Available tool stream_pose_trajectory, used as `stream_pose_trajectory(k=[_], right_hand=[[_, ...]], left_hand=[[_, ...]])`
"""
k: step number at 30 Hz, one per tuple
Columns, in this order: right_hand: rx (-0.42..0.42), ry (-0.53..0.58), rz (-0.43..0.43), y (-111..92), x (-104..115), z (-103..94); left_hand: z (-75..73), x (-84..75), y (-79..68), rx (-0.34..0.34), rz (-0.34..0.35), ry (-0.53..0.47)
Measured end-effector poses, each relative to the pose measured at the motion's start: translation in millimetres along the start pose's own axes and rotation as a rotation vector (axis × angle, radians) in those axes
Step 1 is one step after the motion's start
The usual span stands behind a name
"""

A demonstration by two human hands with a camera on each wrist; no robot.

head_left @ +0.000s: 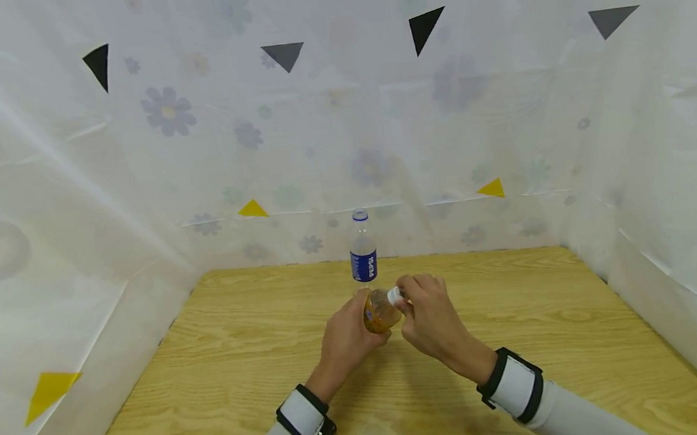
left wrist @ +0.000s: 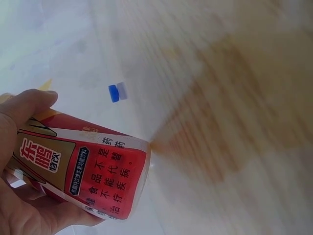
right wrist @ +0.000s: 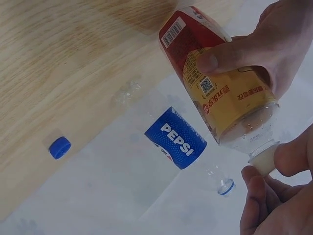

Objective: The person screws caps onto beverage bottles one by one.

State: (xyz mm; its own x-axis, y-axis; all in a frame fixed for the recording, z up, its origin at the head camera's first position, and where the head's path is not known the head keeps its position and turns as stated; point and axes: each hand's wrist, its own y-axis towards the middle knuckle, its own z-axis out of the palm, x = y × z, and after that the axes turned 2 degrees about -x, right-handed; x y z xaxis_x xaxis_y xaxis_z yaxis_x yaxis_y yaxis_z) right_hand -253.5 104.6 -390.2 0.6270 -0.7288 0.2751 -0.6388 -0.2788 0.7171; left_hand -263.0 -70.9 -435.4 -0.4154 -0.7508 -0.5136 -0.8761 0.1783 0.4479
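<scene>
We see one clear plastic bottle (right wrist: 230,110) in a glossy red-and-gold label, held above the worktop (head_left: 243,361), its long axis tilted and its neck pointing right. The left grip (head_left: 345,332) is wrapped round its body; the right grip (head_left: 430,315) pinches the white cap (right wrist: 265,161) at its neck. Just beyond, we find one clear, uncapped Pepsi bottle (head_left: 364,266) standing upright; one ridged blue cap (right wrist: 59,147) lies near it. Below runs smooth wood grain; at the far side hangs creased, flower-printed sheeting (head_left: 350,132).
</scene>
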Motion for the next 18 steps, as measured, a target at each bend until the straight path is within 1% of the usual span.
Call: stream_pose_trajectory(k=[11, 18], right_hand=[[0.004, 0.006, 0.0, -3.1, -0.5, -0.6], [0.077, -0.007, 0.019, -2.9, 2.8, -4.8]], left_hand=[[1.0, 1.2, -0.4, -0.009, 0.011, 0.001], [-0.3, 1.4, -0.5, -0.012, 0.004, -0.008]])
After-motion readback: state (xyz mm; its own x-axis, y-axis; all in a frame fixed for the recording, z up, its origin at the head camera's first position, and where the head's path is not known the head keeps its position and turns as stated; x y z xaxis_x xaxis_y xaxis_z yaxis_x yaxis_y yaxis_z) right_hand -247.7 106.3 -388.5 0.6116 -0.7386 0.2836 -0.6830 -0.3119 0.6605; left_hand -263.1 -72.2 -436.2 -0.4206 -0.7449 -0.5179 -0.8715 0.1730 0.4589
